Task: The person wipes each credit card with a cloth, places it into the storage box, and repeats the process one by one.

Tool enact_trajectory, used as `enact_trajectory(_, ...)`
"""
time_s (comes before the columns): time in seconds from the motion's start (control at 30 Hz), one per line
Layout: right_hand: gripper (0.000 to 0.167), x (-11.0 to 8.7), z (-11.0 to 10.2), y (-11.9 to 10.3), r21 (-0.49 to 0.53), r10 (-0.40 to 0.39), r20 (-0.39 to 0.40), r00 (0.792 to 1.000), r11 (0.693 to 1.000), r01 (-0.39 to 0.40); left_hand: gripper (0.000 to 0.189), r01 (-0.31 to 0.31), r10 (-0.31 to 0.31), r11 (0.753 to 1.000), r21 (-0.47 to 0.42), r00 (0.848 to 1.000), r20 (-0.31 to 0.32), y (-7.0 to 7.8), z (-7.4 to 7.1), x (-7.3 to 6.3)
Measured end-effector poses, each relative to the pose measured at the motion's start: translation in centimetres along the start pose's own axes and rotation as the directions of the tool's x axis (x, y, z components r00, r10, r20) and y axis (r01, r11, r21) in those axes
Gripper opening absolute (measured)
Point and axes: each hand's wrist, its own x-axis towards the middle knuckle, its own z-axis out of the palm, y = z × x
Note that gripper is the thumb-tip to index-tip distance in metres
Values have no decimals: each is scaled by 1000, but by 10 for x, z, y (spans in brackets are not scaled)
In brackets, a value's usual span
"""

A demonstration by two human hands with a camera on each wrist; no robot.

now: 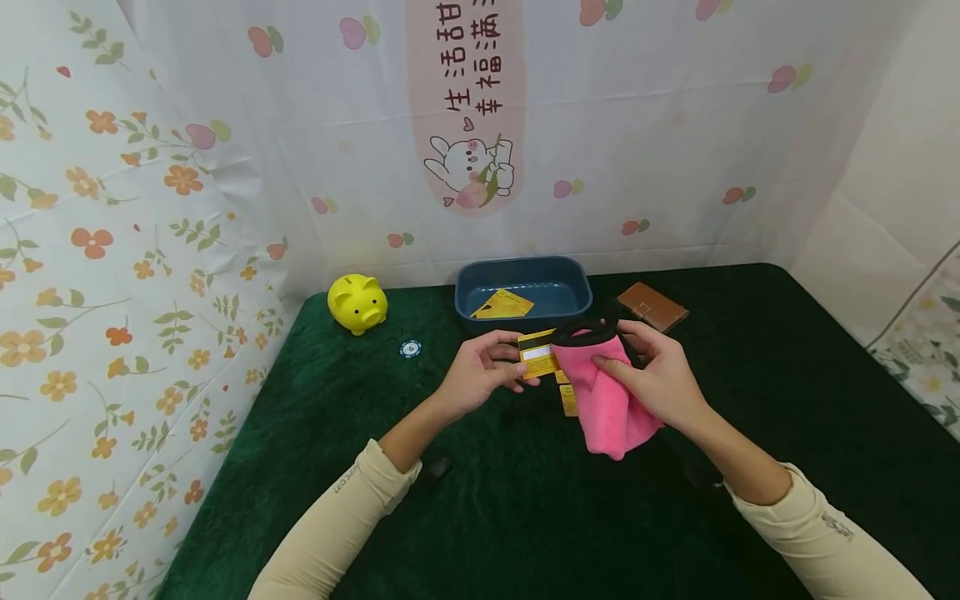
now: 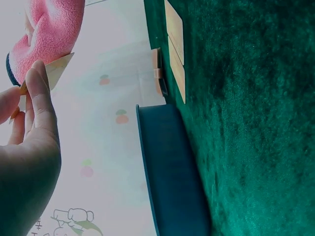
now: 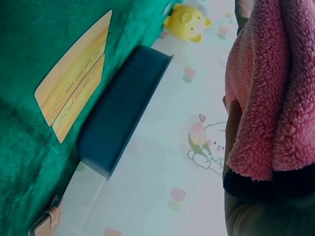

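Between the thumb and fingers of my left hand (image 1: 480, 371) a yellow bank card (image 1: 537, 358) is pinched, its dark stripe and white strip facing me. The card's right end meets the black rim of a pink fleece pouch (image 1: 600, 408); whether it reaches inside, I cannot tell. My right hand (image 1: 663, 379) grips the pouch near its rim, thumb across the front, with the other fingers mostly hidden behind. Below the hands, two yellow bank cards (image 3: 74, 69) lie overlapping on the green cloth, partly covered by the pouch in the head view.
A blue bin (image 1: 480, 325) holding yellow cards (image 1: 504, 305) stands at the back, against the patterned curtain. To its right lies a brown wallet (image 1: 652, 307). A yellow piggy bank (image 1: 357, 304) and a poker chip (image 1: 410, 349) are to its left.
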Motion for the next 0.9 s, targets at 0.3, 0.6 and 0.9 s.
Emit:
enact_trajectory(0.3, 44, 4, 6, -1, 32, -25, 12, 1000, 999, 24, 38, -17, 16, 1000, 22, 1000, 10, 0, -1, -1)
enact_trajectory(0.6, 44, 5, 11, -1, 70, -40, 28, 999, 997, 38, 37, -26, 25, 998, 55, 1000, 13, -1, 0, 1)
enact_trajectory(0.9, 44, 5, 14, 1, 75, -41, 46, 998, 997, 37, 37, -20, 19, 998, 57, 1000, 18, -4, 1, 1)
